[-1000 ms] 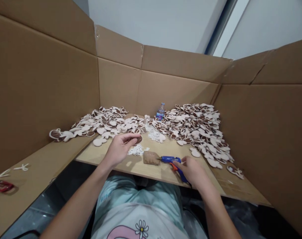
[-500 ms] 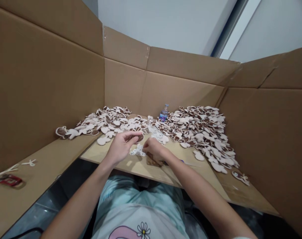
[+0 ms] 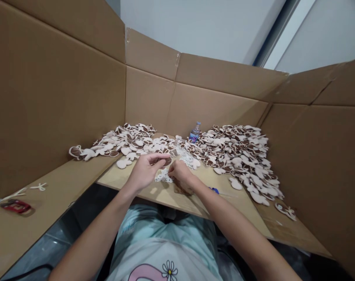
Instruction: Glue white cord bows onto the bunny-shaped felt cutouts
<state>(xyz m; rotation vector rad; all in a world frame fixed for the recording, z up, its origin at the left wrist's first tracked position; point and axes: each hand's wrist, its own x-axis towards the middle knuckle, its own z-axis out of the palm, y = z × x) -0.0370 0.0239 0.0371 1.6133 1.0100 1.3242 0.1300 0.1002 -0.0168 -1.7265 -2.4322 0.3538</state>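
Observation:
My left hand (image 3: 148,168) pinches a brown piece with a pale outline (image 3: 167,160) between thumb and fingers, above the board. Just right of it, my right hand (image 3: 180,171) is closed, fingertips together; what it grips, if anything, is too small to make out. Small white printed bits (image 3: 164,176) lie on the board between and below the hands. Partly under my right hand and wrist sits a brown block-like item (image 3: 181,189). Behind the hands, more white printed bits (image 3: 185,156) lie in or near clear plastic.
Heaps of white and brown pieces stand at the left (image 3: 130,140) and right (image 3: 244,156). Between them is a bottle (image 3: 194,133). A blue-handled tool (image 3: 214,190) lies beside my right forearm, a red tool (image 3: 16,206) at far left. Cardboard walls (image 3: 218,105) surround the board (image 3: 242,207).
The whole view has shifted slightly, with the scene sitting a little further right. More of the blue handle shows beside my right forearm. Both hands keep nearly the same pose.

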